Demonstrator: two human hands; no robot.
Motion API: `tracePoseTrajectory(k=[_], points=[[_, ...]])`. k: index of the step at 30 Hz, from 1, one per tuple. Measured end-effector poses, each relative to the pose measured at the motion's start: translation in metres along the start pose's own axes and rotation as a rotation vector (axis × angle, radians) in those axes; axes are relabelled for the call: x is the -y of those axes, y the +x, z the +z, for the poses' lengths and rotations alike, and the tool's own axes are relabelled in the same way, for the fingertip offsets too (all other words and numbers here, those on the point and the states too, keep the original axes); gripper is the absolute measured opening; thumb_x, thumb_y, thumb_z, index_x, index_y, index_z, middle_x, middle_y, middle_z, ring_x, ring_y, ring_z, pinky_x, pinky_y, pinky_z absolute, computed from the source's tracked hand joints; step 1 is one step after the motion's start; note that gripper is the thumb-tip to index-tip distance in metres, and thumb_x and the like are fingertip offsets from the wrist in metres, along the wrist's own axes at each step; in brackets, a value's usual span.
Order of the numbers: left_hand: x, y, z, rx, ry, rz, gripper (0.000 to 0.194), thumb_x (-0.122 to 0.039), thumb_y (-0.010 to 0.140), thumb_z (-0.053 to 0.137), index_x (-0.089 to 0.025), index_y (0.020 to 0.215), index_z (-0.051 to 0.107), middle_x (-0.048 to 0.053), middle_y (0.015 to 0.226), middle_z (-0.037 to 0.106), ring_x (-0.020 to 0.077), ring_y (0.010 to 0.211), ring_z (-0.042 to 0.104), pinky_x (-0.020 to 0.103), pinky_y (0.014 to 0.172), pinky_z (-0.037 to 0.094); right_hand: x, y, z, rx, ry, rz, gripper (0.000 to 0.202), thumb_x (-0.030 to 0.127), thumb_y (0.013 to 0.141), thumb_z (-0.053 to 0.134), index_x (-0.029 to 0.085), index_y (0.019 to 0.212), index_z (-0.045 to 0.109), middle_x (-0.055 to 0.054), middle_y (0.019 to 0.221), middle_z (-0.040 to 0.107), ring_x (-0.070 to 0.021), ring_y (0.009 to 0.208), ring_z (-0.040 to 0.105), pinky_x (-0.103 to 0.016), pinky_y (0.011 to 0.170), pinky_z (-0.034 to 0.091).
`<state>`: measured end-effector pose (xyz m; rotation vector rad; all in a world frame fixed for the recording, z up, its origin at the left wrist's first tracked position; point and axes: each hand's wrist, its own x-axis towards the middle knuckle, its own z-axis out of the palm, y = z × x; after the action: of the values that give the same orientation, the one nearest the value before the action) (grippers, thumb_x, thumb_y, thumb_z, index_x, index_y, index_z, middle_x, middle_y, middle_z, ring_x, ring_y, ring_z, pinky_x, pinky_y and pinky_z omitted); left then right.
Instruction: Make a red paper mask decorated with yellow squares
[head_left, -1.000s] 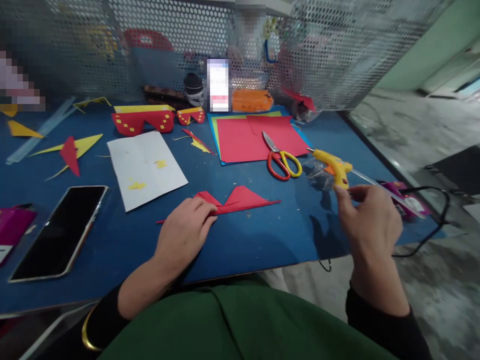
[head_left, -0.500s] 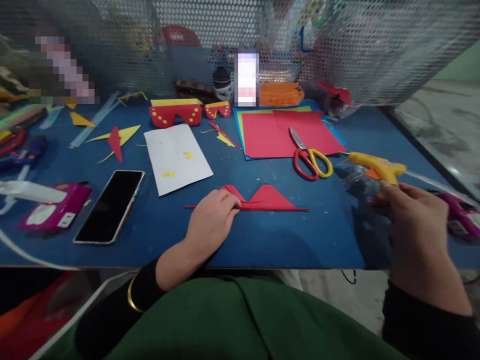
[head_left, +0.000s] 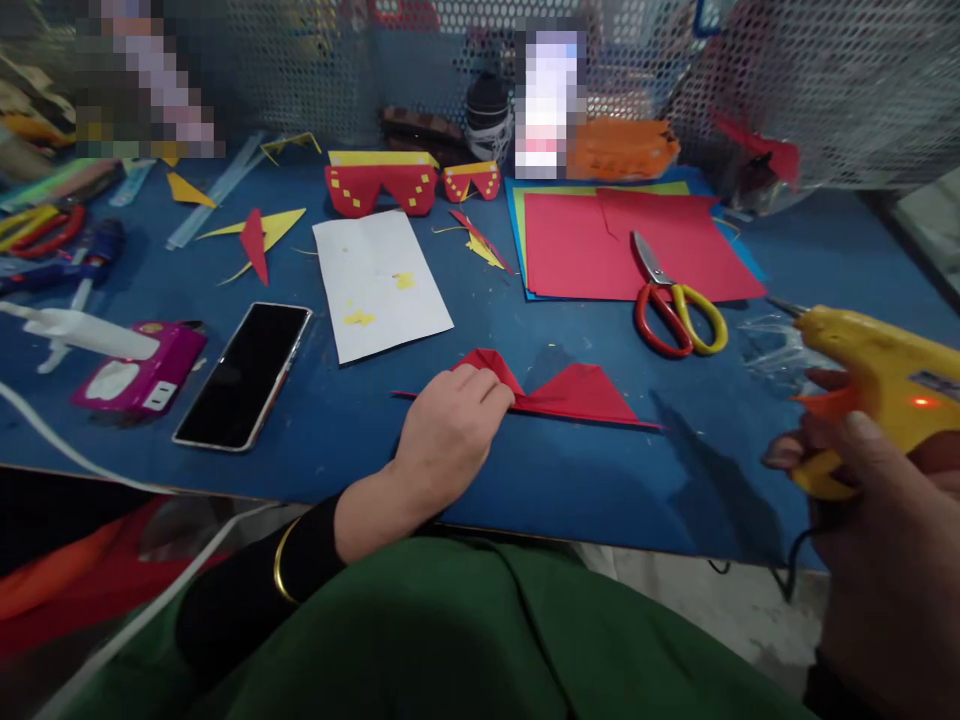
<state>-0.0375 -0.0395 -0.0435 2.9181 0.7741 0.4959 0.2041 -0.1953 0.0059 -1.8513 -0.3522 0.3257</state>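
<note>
In the head view my left hand (head_left: 454, 435) is closed on the left part of a folded red paper piece (head_left: 581, 395), which lies low on the blue table with two raised peaks and a thin straight front edge. My right hand (head_left: 877, 490) grips a yellow hot glue gun (head_left: 874, 350) by its handle, fingers near the orange trigger, with a small red light lit on its side. The gun is lifted above the table, its nozzle pointing left. Red-and-yellow handled scissors (head_left: 679, 310) lie left of the nozzle, partly on red paper sheets (head_left: 585, 250).
A black phone (head_left: 244, 375), a purple stand (head_left: 176, 365) under a white glue gun (head_left: 97, 332), and a white sheet (head_left: 382, 290) lie leftward. Paper masks (head_left: 381, 190), an orange pouch (head_left: 622, 148) and a blurred lit screen (head_left: 547, 100) stand along the metal mesh.
My right hand has raised the glue gun off the right side and brought it closer. My left hand stays on the red paper. The whole view has shifted and tilted slightly.
</note>
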Motion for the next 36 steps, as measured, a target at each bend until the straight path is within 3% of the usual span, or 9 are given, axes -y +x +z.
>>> tracePoseTrajectory(k=[4, 8, 12, 14, 21, 26, 29, 32, 36], points=[[0.000, -0.002, -0.001, -0.004, -0.046, -0.020, 0.021, -0.014, 0.099, 0.047, -0.016, 0.090, 0.066, 0.006, 0.090, 0.068, 0.0201, 0.084, 0.059, 0.033, 0.076, 0.047, -0.003, -0.014, 0.008, 0.058, -0.064, -0.039, 0.022, 0.041, 0.068, 0.085, 0.026, 0.084, 0.077, -0.008, 0.093, 0.074, -0.0219, 0.074, 0.068, -0.036, 0.060, 0.052], [0.000, -0.006, -0.002, -0.035, -0.135, -0.046, 0.014, -0.020, 0.098, 0.055, -0.017, 0.094, 0.068, 0.005, 0.096, 0.071, 0.0197, 0.089, 0.062, 0.032, 0.080, 0.049, -0.017, -0.027, 0.013, 0.318, -0.104, -0.079, 0.020, 0.041, 0.067, 0.085, 0.027, 0.079, 0.078, -0.006, 0.100, 0.078, -0.0253, 0.081, 0.073, -0.038, 0.072, 0.060], [0.001, -0.011, -0.003, -0.069, -0.199, -0.027, 0.012, -0.020, 0.097, 0.058, -0.017, 0.097, 0.070, 0.004, 0.099, 0.072, 0.0190, 0.092, 0.064, 0.032, 0.082, 0.051, -0.022, -0.035, 0.014, 0.609, -0.304, -0.244, 0.023, 0.047, 0.081, 0.073, 0.025, 0.079, 0.078, -0.006, 0.087, 0.078, -0.0235, 0.074, 0.072, -0.032, 0.063, 0.059], [0.002, -0.013, -0.003, -0.068, -0.203, -0.005, 0.014, -0.019, 0.097, 0.057, -0.017, 0.097, 0.071, 0.005, 0.099, 0.073, 0.0190, 0.092, 0.065, 0.032, 0.081, 0.051, -0.021, -0.037, 0.015, 0.682, -0.360, -0.342, 0.027, 0.048, 0.086, 0.066, 0.024, 0.083, 0.078, -0.005, 0.081, 0.077, -0.0217, 0.066, 0.071, -0.029, 0.057, 0.058], [0.002, -0.016, -0.003, -0.078, -0.157, 0.027, 0.023, -0.020, 0.100, 0.051, -0.017, 0.096, 0.074, 0.006, 0.096, 0.074, 0.0192, 0.091, 0.066, 0.032, 0.079, 0.052, -0.024, -0.045, 0.022, 0.701, -0.520, -0.660, 0.029, 0.043, 0.094, 0.055, 0.021, 0.097, 0.074, -0.005, 0.073, 0.073, -0.0191, 0.056, 0.067, -0.027, 0.051, 0.055], [0.002, -0.016, -0.004, -0.064, -0.160, 0.051, 0.024, -0.021, 0.100, 0.051, -0.015, 0.098, 0.074, 0.006, 0.097, 0.074, 0.0199, 0.091, 0.065, 0.033, 0.081, 0.053, -0.040, -0.042, 0.021, 0.675, -0.660, -0.863, 0.026, 0.040, 0.098, 0.049, 0.022, 0.114, 0.060, -0.010, 0.094, 0.074, -0.0226, 0.073, 0.075, -0.026, 0.055, 0.058], [0.003, -0.015, -0.004, -0.065, -0.156, 0.057, 0.024, -0.022, 0.100, 0.051, -0.014, 0.100, 0.073, 0.006, 0.098, 0.074, 0.0204, 0.092, 0.065, 0.033, 0.082, 0.054, -0.040, -0.042, 0.026, 0.674, -0.733, -0.976, 0.025, 0.036, 0.098, 0.047, 0.024, 0.119, 0.053, -0.009, 0.093, 0.075, -0.0217, 0.066, 0.074, -0.025, 0.049, 0.055], [0.003, -0.015, -0.004, -0.058, -0.146, 0.070, 0.025, -0.022, 0.101, 0.049, -0.014, 0.101, 0.073, 0.007, 0.098, 0.074, 0.0201, 0.091, 0.065, 0.033, 0.082, 0.054, -0.034, -0.048, 0.032, 0.611, -0.738, -0.980, 0.023, 0.034, 0.099, 0.046, 0.026, 0.119, 0.051, -0.008, 0.096, 0.076, -0.0209, 0.063, 0.073, -0.025, 0.049, 0.053], [0.003, -0.014, -0.004, -0.066, -0.164, 0.068, 0.025, -0.021, 0.101, 0.048, -0.013, 0.100, 0.073, 0.006, 0.097, 0.073, 0.0204, 0.090, 0.065, 0.033, 0.081, 0.053, -0.028, -0.062, 0.034, 0.572, -0.795, -0.844, 0.026, 0.040, 0.100, 0.046, 0.027, 0.120, 0.053, -0.005, 0.094, 0.076, -0.0209, 0.062, 0.072, -0.027, 0.052, 0.051]])
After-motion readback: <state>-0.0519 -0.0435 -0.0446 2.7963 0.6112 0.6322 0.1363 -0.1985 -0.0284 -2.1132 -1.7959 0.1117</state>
